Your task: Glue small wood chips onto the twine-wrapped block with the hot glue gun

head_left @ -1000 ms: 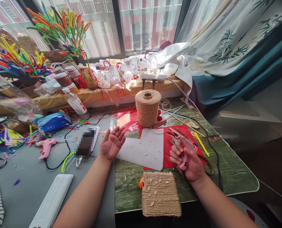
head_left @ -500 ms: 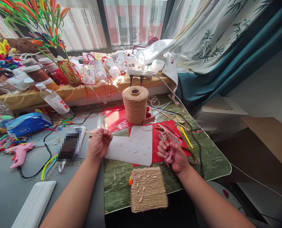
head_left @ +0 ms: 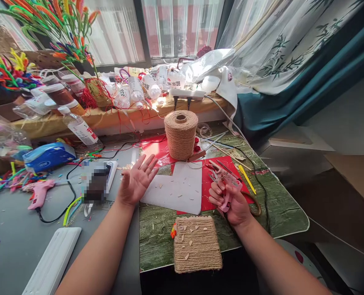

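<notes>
My left hand (head_left: 136,180) is raised a little above the table, palm up, fingers spread, holding nothing. Beside it lies a white sheet (head_left: 177,189) dotted with small chips, partly over red paper (head_left: 214,184). My right hand (head_left: 231,200) is closed around the pink handle of a small cutting tool (head_left: 224,182), whose metal tip points away from me. A jute-wrapped square pad (head_left: 197,244) with pale chips on it lies at the near table edge between my arms. A big spool of jute twine (head_left: 181,134) stands upright behind the sheet.
A pink glue gun (head_left: 39,193) with a black cord and a blue tissue pack (head_left: 48,156) lie at the left. Bottles, jars and a power strip (head_left: 187,94) crowd the window ledge. Pipe-cleaner flowers (head_left: 62,24) stand back left. A yellow pen (head_left: 247,178) lies right of the red paper.
My left hand had curled its fingers shut half a second ago and has now spread open again, palm up. The right hand keeps its grip on the pink tool. The view shifted slightly.
</notes>
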`<action>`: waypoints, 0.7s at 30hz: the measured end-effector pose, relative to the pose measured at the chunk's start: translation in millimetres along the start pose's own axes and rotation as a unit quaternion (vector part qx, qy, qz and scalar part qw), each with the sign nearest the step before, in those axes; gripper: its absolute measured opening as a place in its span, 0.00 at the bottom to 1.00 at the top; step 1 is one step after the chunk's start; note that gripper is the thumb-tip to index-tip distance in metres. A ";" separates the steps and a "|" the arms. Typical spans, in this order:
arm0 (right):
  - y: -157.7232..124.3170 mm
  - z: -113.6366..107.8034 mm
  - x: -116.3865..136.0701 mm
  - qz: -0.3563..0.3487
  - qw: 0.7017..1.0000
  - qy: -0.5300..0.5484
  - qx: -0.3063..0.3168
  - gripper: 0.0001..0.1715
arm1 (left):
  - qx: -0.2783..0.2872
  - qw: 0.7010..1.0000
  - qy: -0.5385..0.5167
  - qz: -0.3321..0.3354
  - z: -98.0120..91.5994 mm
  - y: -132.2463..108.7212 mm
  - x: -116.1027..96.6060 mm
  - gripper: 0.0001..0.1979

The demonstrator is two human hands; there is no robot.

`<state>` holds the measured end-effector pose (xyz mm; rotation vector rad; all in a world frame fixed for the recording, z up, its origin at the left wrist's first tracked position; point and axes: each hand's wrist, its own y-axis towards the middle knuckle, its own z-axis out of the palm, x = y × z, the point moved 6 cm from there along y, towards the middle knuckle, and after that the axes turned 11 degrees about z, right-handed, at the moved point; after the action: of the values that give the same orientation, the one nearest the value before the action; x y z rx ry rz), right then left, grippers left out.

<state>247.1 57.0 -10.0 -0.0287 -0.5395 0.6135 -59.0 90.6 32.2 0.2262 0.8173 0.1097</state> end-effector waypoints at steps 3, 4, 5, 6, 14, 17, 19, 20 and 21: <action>-0.1 1.1 0.4 -0.001 1.000 -0.001 0.003 0.13 | 0.003 0.999 -0.029 -0.019 5.3 -3.0 -3.0 0.52; -0.2 1.4 0.4 -0.001 1.000 -0.002 0.004 0.13 | -0.002 0.999 -0.034 -0.022 3.9 -3.4 -3.3 0.51; -0.3 1.5 0.4 -0.001 1.000 -0.003 0.004 0.13 | -0.010 0.999 -0.035 -0.023 0.8 -3.4 -2.8 0.47; -0.4 1.6 0.4 -0.002 1.000 -0.003 0.003 0.12 | -0.022 0.999 -0.031 -0.026 -3.9 -3.1 -1.4 0.40; 0.8 -0.9 -1.0 -0.001 1.000 0.001 -0.002 0.13 | -0.145 0.984 0.101 -0.007 -46.3 2.5 7.9 0.12; 1.3 -0.8 -0.4 -0.004 1.000 -0.002 0.001 0.13 | -0.124 0.985 0.121 0.024 -45.8 4.5 2.8 0.16; 1.4 -0.2 0.0 -0.005 1.000 -0.006 0.003 0.13 | -0.125 0.983 0.132 0.036 -45.6 5.5 1.6 0.15; 1.4 0.0 0.1 -0.006 1.000 -0.008 0.004 0.13 | -0.126 0.982 0.135 0.036 -45.1 6.1 2.4 0.10; 1.4 0.2 0.2 -0.006 1.000 -0.009 0.004 0.13 | -0.124 0.982 0.136 0.033 -43.9 6.8 3.8 0.12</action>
<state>246.4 58.2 -10.0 -0.0123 -0.5540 0.6044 -88.6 104.8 2.1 0.0014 1.0583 0.3079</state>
